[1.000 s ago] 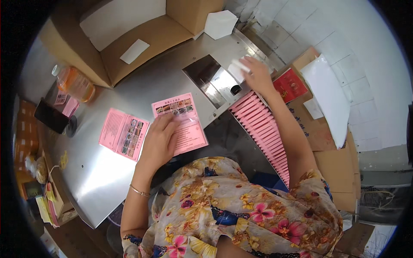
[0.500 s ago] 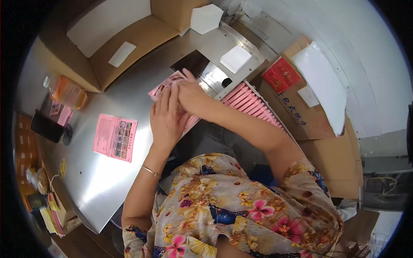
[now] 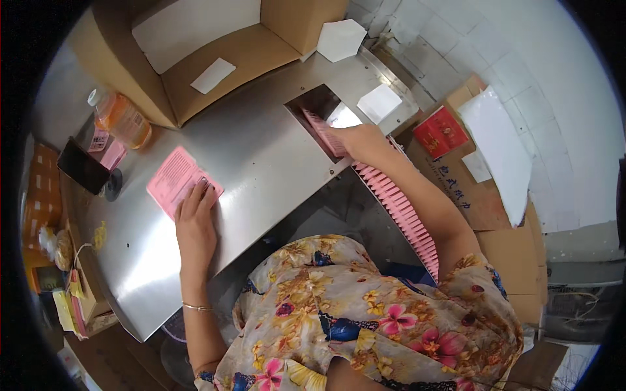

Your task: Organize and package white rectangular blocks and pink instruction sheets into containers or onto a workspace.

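My left hand [image 3: 195, 215] has its fingers closed over the near right edge of a pink printed card [image 3: 175, 174] at the table's left side. Its fingertips cover part of the printing, and its thumb is mostly hidden. Further right, my right hand [image 3: 364, 141] pinches another pink printed piece [image 3: 321, 131], slanted over the dark rectangular opening in the metal tabletop. Below that hand, many pink pieces [image 3: 399, 207] stand packed edge to edge in a long row beside the table, partly hidden under my right forearm.
An open cardboard box [image 3: 228, 58] stands on the metal table [image 3: 261, 130] at the back. An orange drink bottle [image 3: 124, 120] and a phone [image 3: 83, 166] are at left. White stacks [image 3: 379, 103] lie at back right. A carton bearing a red packet [image 3: 441, 132] stands at right.
My hands were together over a pink piece and have parted. The left went left onto the card, which has turned; the right moved right with a pink piece to the opening. The whole view shifted.
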The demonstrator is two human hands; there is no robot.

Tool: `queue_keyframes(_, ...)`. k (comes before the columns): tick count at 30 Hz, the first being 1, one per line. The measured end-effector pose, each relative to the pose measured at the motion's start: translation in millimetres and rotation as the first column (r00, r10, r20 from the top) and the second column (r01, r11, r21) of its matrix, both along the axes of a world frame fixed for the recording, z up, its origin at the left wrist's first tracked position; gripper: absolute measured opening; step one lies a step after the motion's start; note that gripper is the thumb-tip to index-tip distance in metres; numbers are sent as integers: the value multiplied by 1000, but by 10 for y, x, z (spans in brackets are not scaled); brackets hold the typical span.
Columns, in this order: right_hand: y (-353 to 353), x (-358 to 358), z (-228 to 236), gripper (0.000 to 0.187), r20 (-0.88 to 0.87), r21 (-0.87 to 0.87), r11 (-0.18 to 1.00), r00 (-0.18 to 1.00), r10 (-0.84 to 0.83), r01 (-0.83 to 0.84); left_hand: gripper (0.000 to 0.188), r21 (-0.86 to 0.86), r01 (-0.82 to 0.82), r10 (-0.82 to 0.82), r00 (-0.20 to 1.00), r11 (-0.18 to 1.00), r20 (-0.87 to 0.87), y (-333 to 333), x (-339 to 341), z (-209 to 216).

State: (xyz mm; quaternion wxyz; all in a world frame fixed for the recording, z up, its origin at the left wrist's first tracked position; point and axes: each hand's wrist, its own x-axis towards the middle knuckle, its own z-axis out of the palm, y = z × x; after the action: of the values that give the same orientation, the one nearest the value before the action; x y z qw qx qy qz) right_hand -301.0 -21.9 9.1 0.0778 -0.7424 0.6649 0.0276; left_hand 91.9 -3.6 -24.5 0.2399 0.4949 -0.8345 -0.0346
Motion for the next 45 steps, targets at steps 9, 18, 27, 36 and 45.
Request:
queue_keyframes(9, -27, -843, -194, 26, 106, -633, 773, 994, 33, 42, 24, -172, -227, 211, 972, 959, -108, -208, 89, -41)
queue_keyframes(18, -17, -796, -199, 29, 138, -540, 833, 989, -52, 119, 2, -167, -252, 228, 961, 953, -154, -168, 28, -42)
queue_keyframes(27, -99, -1090, -337, 40, 198, -540, 837, 980, 26, 87, 10, 19, -136, 136, 949, 991, -284, 6, -55, 192)
queue_keyframes(36, -196, -1252, -278, 44, 214, -497, 866, 975, 66, 50, 11, 50, -119, 121, 992, 992, -35, 212, 76, 9)
queue_keyframes(45, -149, -995, -66, 34, 306, -734, 650, 950, 58, 196, 22, -394, -12, -184, 871, 919, -456, 27, -837, 352)
